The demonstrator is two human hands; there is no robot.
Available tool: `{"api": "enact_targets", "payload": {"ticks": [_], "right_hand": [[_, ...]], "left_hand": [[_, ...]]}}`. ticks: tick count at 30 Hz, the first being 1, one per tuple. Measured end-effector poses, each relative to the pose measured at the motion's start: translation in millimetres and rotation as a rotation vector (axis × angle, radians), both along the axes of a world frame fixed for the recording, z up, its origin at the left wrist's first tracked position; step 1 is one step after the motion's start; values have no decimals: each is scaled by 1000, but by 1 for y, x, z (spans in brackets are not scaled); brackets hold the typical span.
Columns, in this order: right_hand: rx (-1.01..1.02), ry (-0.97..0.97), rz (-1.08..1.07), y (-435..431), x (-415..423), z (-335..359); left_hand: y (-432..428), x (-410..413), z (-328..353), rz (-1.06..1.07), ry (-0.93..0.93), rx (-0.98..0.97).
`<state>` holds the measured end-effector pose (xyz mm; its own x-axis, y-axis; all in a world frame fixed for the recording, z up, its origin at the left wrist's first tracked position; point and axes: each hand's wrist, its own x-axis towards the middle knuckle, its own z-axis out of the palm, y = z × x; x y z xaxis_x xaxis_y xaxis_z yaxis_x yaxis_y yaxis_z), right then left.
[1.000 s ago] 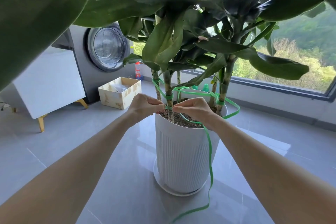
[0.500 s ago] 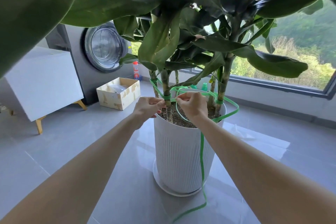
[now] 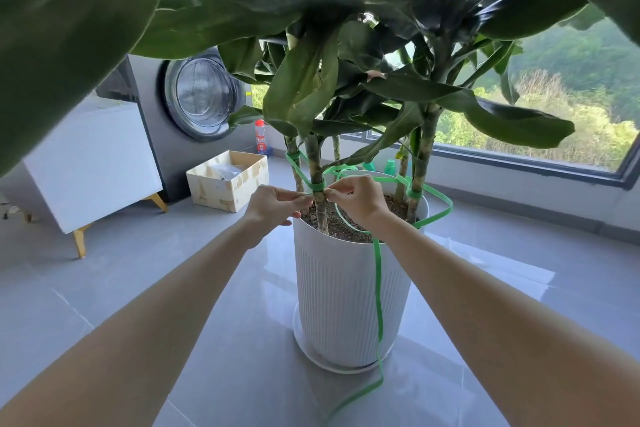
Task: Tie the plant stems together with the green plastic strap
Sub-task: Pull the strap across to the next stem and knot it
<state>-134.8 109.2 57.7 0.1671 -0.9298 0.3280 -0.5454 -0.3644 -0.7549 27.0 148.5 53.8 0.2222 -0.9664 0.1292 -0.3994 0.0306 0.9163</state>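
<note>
Left hand [image 3: 273,203] and right hand [image 3: 356,199] pinch the green strap [image 3: 378,288] either side of the front stem [image 3: 320,215], so I'd pull both evenly.

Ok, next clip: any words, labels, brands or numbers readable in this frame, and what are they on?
Nothing can be quoted.
red-capped bottle beside the washing machine: it has a printed label, but it is too small and blurred to read.
washing machine: no legible badge or number.
cardboard box, white pot, green strap: no writing shows.
</note>
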Motion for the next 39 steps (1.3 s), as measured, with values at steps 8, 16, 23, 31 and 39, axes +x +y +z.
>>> {"api": "enact_targets", "payload": {"ticks": [8, 16, 23, 31, 39], "right_hand": [[63, 8, -46, 8, -8, 2], [82, -5, -28, 18, -11, 8], [148, -45, -19, 22, -13, 10], [157, -85, -31, 18, -14, 5], [135, -117, -21, 15, -17, 3]], "left_hand": [[16, -2, 5, 1, 112, -33], [23, -28, -5, 93, 439, -63], [27, -25, -4, 19, 299, -4], [14, -25, -10, 161, 240, -102], [10, -32, -12, 236, 196, -189]]}}
